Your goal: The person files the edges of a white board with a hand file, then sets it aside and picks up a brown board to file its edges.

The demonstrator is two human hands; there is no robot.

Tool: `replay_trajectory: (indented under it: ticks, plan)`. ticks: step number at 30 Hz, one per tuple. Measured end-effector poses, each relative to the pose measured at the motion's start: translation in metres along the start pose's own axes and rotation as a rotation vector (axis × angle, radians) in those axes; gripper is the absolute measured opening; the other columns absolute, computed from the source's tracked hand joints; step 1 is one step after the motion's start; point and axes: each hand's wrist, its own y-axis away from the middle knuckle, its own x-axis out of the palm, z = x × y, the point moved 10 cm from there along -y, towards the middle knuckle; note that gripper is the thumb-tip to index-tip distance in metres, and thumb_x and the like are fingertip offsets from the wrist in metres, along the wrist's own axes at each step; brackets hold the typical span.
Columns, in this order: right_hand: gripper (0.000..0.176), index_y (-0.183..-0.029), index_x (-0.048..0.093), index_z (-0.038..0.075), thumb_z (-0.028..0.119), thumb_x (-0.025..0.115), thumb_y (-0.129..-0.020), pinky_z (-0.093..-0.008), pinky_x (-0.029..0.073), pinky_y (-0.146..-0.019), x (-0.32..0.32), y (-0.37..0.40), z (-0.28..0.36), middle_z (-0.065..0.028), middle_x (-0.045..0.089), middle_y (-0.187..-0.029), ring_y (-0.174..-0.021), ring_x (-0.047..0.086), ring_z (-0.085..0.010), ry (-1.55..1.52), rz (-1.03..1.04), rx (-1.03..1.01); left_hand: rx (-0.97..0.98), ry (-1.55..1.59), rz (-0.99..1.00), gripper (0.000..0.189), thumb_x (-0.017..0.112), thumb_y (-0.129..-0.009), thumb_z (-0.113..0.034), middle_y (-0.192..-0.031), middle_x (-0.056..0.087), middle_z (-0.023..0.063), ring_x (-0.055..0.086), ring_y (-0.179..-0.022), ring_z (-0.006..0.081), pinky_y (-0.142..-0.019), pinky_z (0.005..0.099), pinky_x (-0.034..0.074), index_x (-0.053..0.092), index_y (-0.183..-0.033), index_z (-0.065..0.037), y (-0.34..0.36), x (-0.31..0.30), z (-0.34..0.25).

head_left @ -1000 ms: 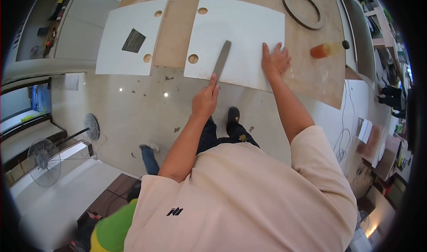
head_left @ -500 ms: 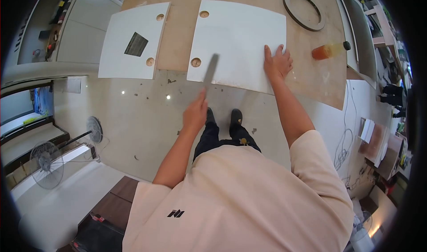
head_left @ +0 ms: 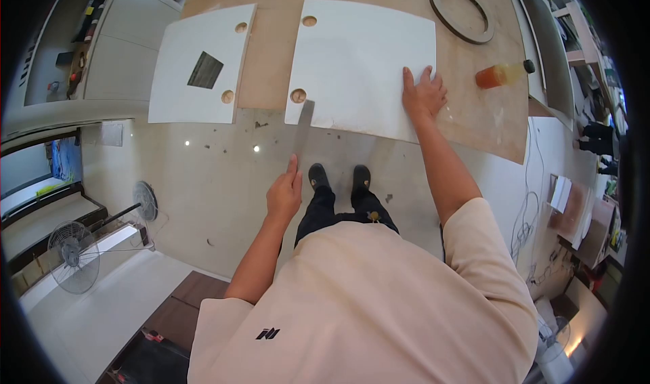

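A long flat metal file (head_left: 305,128) is gripped in my left hand (head_left: 284,191), its far end over the near edge of a white panel (head_left: 365,59). That panel has two round cup holes along its left side, and its near edge looks rough. My right hand (head_left: 424,96) lies spread on the panel's right edge, thumb on the white face and the other fingers reaching past the side. A second white panel (head_left: 172,52) lies to the left, with a dark grey rectangular piece (head_left: 205,70) on it.
Both panels lie on a wooden worktable (head_left: 267,66). At its right are a coil of edge banding (head_left: 484,35) and a bottle of orange liquid (head_left: 494,76) on its side. Fans (head_left: 71,255) stand at left. Cables (head_left: 525,221) trail on the floor at right.
My left hand has drawn the file back toward my body and slightly left along the panel's near edge. My right hand stays in place on the panel.
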Motion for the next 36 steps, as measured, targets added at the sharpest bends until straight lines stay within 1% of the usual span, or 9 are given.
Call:
replay_trajectory:
  ticks: [6, 11, 14, 19, 23, 26, 29, 33, 36]
  plan:
    - [0.078, -0.147, 0.049, 0.009, 0.066, 0.049, -0.093, -0.0538, 0.028, -0.111, -0.001, 0.001, 0.0, -0.019, 0.043, -0.147, -0.129, 0.042, -0.0392, 0.001, -0.001, -0.021, 0.161, -0.021, -0.052, 0.053, 0.056, -0.1, -0.025, -0.081, 0.066, 0.0174, 0.064, -0.072, 0.0391, -0.067, 0.0502, 0.052, 0.043, -0.152, -0.025, -0.072, 0.009, -0.078]
    - [0.079, -0.147, 0.048, 0.009, 0.066, 0.049, -0.094, -0.052, 0.028, -0.111, -0.004, -0.003, 0.006, -0.0195, 0.042, -0.148, -0.13, 0.041, -0.0387, -0.028, -0.009, -0.019, 0.091, 0.06, -0.112, 0.054, 0.055, -0.101, -0.027, -0.079, 0.065, 0.0169, 0.064, -0.073, 0.0392, -0.068, 0.0496, 0.052, 0.04, -0.153, -0.026, -0.009, -0.017, -0.004]
    - [0.079, -0.148, 0.048, 0.009, 0.066, 0.049, -0.094, -0.0513, 0.029, -0.111, 0.0, 0.006, -0.002, -0.0193, 0.042, -0.148, -0.13, 0.041, -0.0381, -0.013, 0.006, -0.011, 0.004, 0.004, 0.005, 0.052, 0.055, -0.101, -0.027, -0.083, 0.066, 0.0172, 0.065, -0.076, 0.0386, -0.07, 0.0496, 0.051, 0.043, -0.151, -0.023, -0.012, 0.003, -0.006]
    - [0.079, -0.148, 0.048, 0.009, 0.066, 0.048, -0.094, -0.051, 0.03, -0.11, -0.005, 0.0, 0.001, -0.0185, 0.042, -0.148, -0.129, 0.042, -0.0372, -0.01, 0.017, -0.01, 0.16, 0.01, 0.007, 0.049, 0.056, -0.1, -0.024, -0.083, 0.067, 0.0176, 0.065, -0.076, 0.0386, -0.07, 0.0496, 0.051, 0.047, -0.149, -0.018, -0.052, 0.02, -0.09]
    - [0.078, -0.148, 0.048, 0.01, 0.066, 0.048, -0.094, -0.0504, 0.032, -0.109, -0.001, 0.002, 0.002, -0.0181, 0.042, -0.148, -0.128, 0.042, -0.0369, -0.018, 0.028, 0.002, 0.19, 0.075, -0.207, 0.048, 0.056, -0.101, -0.024, -0.082, 0.066, 0.0165, 0.065, -0.074, 0.0388, -0.068, 0.0496, 0.052, 0.049, -0.148, -0.019, -0.001, -0.004, -0.049]
    - [0.078, -0.148, 0.048, 0.01, 0.066, 0.048, -0.094, -0.0501, 0.032, -0.109, -0.001, 0.003, -0.001, -0.0178, 0.042, -0.148, -0.128, 0.042, -0.0368, -0.025, 0.018, 0.012, -0.001, 0.017, -0.08, 0.048, 0.056, -0.101, -0.025, -0.081, 0.066, 0.0162, 0.065, -0.074, 0.0385, -0.065, 0.0497, 0.052, 0.048, -0.148, -0.019, 0.042, 0.001, -0.009]
    - [0.078, -0.148, 0.047, 0.01, 0.066, 0.049, -0.094, -0.0498, 0.032, -0.109, -0.005, 0.0, 0.004, -0.0176, 0.042, -0.149, -0.128, 0.042, -0.0368, -0.037, 0.023, 0.011, 0.165, 0.051, -0.109, 0.049, 0.056, -0.101, -0.026, -0.08, 0.065, 0.0166, 0.065, -0.072, 0.0385, -0.063, 0.0496, 0.052, 0.047, -0.149, -0.021, 0.023, 0.028, -0.058]
    - [0.076, -0.147, 0.048, 0.009, 0.064, 0.05, -0.094, -0.0496, 0.031, -0.11, -0.004, 0.003, 0.0, -0.0173, 0.042, -0.149, -0.128, 0.042, -0.0368, -0.078, 0.038, 0.007, 0.127, -0.025, 0.046, 0.049, 0.059, -0.099, -0.024, -0.081, 0.066, 0.017, 0.065, -0.074, 0.0383, -0.067, 0.0484, 0.052, 0.049, -0.147, -0.021, -0.039, 0.061, -0.135]
    - [0.074, -0.147, 0.048, 0.009, 0.062, 0.051, -0.095, -0.0494, 0.031, -0.11, -0.001, 0.001, 0.0, -0.017, 0.042, -0.148, -0.128, 0.042, -0.0365, -0.066, 0.038, 0.002, 0.126, 0.026, -0.052, 0.049, 0.059, -0.099, -0.022, -0.083, 0.067, 0.0174, 0.065, -0.074, 0.0379, -0.068, 0.047, 0.053, 0.05, -0.147, -0.02, -0.023, 0.052, -0.125]
